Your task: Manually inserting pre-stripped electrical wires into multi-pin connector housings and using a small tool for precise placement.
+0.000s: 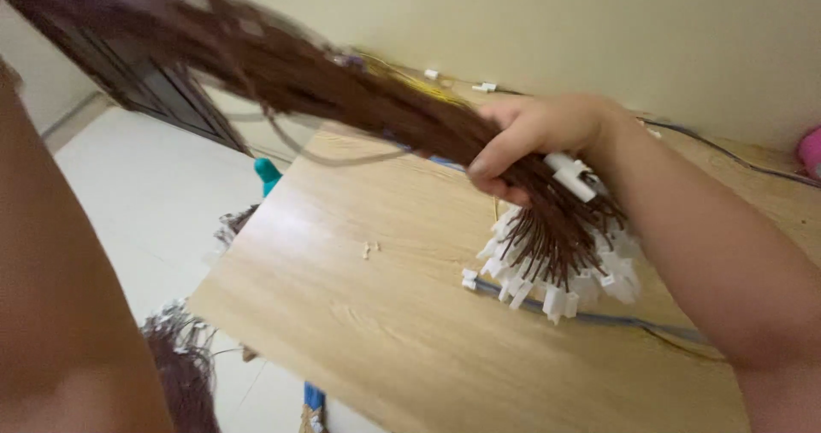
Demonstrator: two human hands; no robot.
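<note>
Head camera looks down at a steep tilt on a wooden table (376,330), where the right hand (530,138) is clenched around a thick bundle of brown wires (342,87). The fingers wrap the bundle close to its lower end, and the thumb lies across the front of it. Below the grip the wires fan out into a cluster of small white plastic plugs (556,270), which hang just over the tabletop, perhaps brushing it. One white plug (571,176) sticks out sideways right beside the hand, apart from the rest. The long upper part of the bundle runs up and away to the top left corner, blurred, and passes out of view there. The left hand itself cannot be seen; only a bare arm (60,270) fills the left edge, so whether that hand grips the far end of the bundle cannot be told. As a judgement, the wires already look gathered into one sheaf with the plug ends roughly level, so the collecting seems largely done, while no tie or band shows on the bundle. A thin blue cable (616,320) lies on the table under the plugs, and one or two loose white bits (369,249) rest near the middle of the board. More brown wires (184,373) lie on the pale floor (145,202) at lower left, not yet picked up.
</note>
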